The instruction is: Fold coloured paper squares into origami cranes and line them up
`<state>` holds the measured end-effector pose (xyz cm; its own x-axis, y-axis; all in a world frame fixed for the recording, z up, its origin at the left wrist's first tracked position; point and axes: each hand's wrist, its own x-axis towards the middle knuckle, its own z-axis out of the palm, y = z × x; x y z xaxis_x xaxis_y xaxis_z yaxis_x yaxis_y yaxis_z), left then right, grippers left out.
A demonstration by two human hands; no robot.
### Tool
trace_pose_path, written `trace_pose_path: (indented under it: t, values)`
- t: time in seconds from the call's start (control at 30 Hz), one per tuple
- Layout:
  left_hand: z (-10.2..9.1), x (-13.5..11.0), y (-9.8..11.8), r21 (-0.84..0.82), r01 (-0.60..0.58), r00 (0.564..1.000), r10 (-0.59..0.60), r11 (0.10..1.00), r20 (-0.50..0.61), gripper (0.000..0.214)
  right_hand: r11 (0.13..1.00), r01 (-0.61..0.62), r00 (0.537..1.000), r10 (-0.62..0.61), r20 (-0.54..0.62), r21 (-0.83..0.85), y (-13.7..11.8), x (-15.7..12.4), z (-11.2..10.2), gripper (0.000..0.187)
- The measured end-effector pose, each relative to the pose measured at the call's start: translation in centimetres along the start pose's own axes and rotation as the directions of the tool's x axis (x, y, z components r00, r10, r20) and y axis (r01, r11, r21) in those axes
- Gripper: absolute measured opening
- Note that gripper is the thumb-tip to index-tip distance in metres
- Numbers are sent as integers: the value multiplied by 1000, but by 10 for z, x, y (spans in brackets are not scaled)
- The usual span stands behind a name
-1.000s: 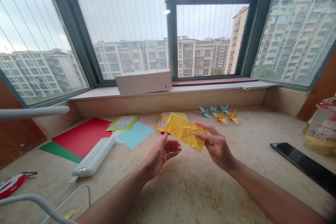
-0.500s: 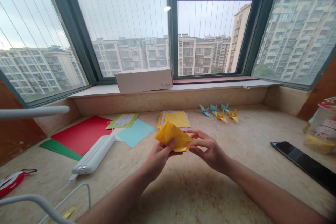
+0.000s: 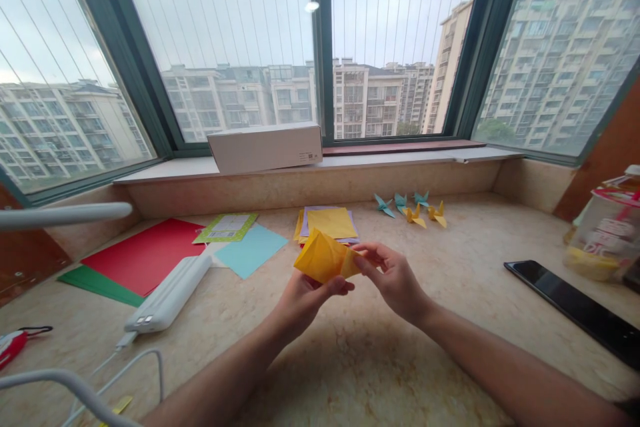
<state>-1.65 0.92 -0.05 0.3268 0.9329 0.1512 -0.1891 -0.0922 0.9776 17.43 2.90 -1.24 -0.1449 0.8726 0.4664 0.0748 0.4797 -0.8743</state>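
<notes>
A partly folded sheet of yellow origami paper (image 3: 323,259) is held above the counter between both hands. My left hand (image 3: 313,290) grips its lower left side, with the thumb across the bottom edge. At the right corner, my right hand (image 3: 387,270) pinches the paper between thumb and fingers. Just behind lies a stack of square origami paper (image 3: 333,221), yellow on top with purple beneath. Folded paper cranes stand to the right of the stack: blue ones at the back, such as the blue crane (image 3: 384,205), and two in front, including a yellow crane (image 3: 415,215).
On the left lie red paper (image 3: 145,253), green paper (image 3: 100,285), light blue paper (image 3: 253,250) and a white power bank (image 3: 170,295) with a cable. A black phone (image 3: 575,307) and a clear plastic cup (image 3: 603,233) are on the right. A white box (image 3: 267,149) rests on the sill.
My right hand has closed in on the paper's right corner, which now shows a folded flap. The left thumb has slid down towards the lower edge. The view has shifted slightly.
</notes>
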Motion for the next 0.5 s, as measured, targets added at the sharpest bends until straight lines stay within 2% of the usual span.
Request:
trace_pose_path:
  t: [0.17,0.33,0.4,0.5]
  values:
    - [-2,5,-4,-8,-26,998,26,1000,-59,40,999,-27,999,25,40,44,-2,1,-1,37]
    - [-2,0,-1,141,1,1000,1,990,-11,31,994,-105,985,102,137,14,-3,0,-3,36]
    - [-2,-2,-1,155,1,1000,-2,988,1,33,995,-99,987,97,125,14,-2,0,-1,36]
    - [-2,-3,1,92,1,1000,-3,996,20,35,997,-65,994,61,86,47,0,0,1,33]
